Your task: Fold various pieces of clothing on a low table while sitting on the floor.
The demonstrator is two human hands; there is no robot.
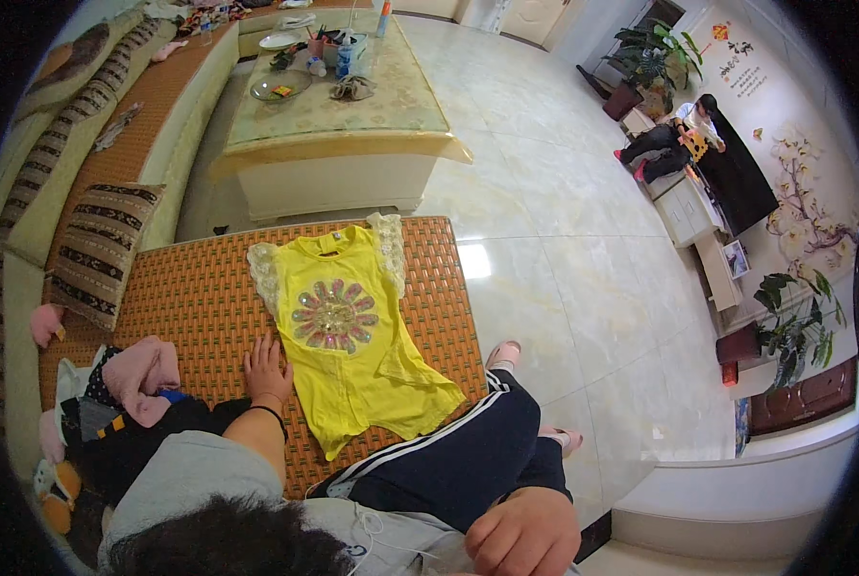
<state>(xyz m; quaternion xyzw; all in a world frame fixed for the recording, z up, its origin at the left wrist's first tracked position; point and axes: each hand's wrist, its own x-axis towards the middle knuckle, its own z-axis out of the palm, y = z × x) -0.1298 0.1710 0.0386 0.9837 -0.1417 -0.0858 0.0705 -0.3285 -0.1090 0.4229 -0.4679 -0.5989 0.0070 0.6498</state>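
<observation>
A yellow sleeveless top (343, 389) with cream lace at the shoulders and a sequin flower on the chest lies spread on the woven seat (191, 288). My left hand (267, 371) rests flat on the weave just left of the top, fingers apart, holding nothing. My right hand (526, 533) is near my knee at the bottom right, its fingers curled in; nothing shows in it, though its palm is hidden.
A clothes pile (141, 389) lies left of my arm, by a striped cushion (109, 252). Beyond the seat stands a covered table (343, 144) with a glass plate and bottles. A person (678, 140) sits on the cabinet at right, near potted plants.
</observation>
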